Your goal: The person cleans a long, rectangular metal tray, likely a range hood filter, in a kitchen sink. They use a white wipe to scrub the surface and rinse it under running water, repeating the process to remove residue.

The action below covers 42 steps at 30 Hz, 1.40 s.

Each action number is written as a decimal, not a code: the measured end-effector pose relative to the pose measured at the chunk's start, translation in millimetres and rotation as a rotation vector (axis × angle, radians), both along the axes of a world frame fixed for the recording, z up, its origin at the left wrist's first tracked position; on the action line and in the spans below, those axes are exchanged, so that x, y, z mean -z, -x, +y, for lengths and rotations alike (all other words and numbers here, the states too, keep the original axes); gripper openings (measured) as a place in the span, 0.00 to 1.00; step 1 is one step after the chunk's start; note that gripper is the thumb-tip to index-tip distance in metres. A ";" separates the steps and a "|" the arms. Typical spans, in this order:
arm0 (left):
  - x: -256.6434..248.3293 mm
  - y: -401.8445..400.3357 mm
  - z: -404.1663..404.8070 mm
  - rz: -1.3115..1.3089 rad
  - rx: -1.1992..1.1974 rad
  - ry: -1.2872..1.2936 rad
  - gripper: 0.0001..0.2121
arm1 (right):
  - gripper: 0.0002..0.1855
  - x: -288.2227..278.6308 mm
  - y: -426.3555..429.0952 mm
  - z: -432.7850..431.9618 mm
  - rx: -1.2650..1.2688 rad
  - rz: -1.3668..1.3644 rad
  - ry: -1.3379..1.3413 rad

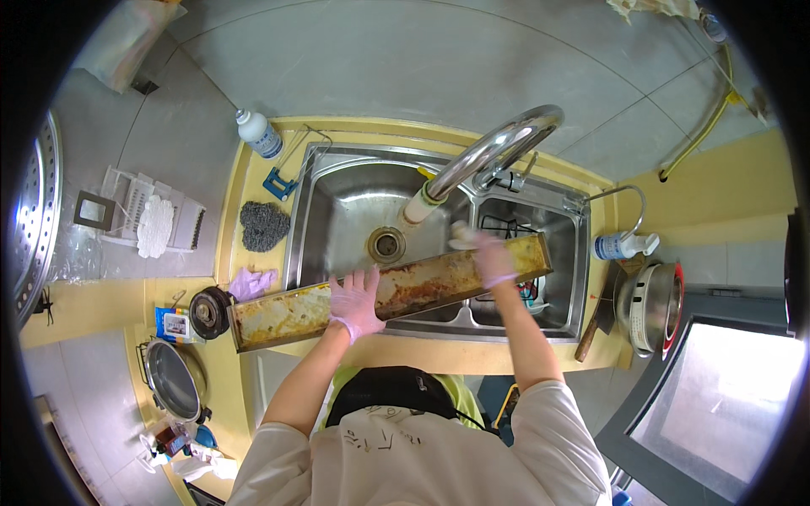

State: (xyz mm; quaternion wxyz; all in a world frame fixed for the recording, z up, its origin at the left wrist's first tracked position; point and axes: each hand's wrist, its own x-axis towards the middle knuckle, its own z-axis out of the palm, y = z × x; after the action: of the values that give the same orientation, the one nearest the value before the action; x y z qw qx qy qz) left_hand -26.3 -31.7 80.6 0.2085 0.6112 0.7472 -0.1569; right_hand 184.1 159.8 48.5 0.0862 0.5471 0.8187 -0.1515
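A long, shallow metal tray [424, 288] lies slantwise across the sink and the counter's front edge, its inside stained brown and yellow. My left hand [355, 298], in a thin clear glove, holds the tray near its middle with the fingers spread across its width. Over the tray's right part is my right hand [495, 259], also gloved and blurred by motion. It grips a small white object [464, 236], too blurred to name. Behind the tray, a double-bowl stainless steel sink [342, 190] shows its drain [386, 245].
A chrome faucet [500, 148] arches over the sink. Left are a steel wool pad [264, 226], a white bottle [259, 134] and a pot lid [210, 313]. Right are a spray bottle [623, 246], a cleaver [600, 310] and stacked metal bowls [645, 310]. A wire rack [506, 224] sits in the right bowl.
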 end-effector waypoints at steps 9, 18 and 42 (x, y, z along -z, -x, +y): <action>-6.8 2.2 -0.8 -0.025 -0.008 0.000 0.51 | 0.16 -8.0 -71.0 -60.3 0.064 0.010 -0.173; -5.3 3.5 -4.7 -0.049 -0.005 0.006 0.51 | 0.10 34.5 -98.5 -60.6 -0.219 0.270 -0.040; -19.2 38.8 -38.6 -0.054 0.005 0.019 0.58 | 0.19 12.8 -24.1 -78.9 0.527 1.094 0.491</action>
State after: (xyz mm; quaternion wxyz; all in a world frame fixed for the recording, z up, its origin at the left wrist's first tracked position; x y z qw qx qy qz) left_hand -65.1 -70.3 99.8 0.2340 0.6152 0.7382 -0.1480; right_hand 208.2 80.9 35.7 -0.2603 0.5377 0.5247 -0.6064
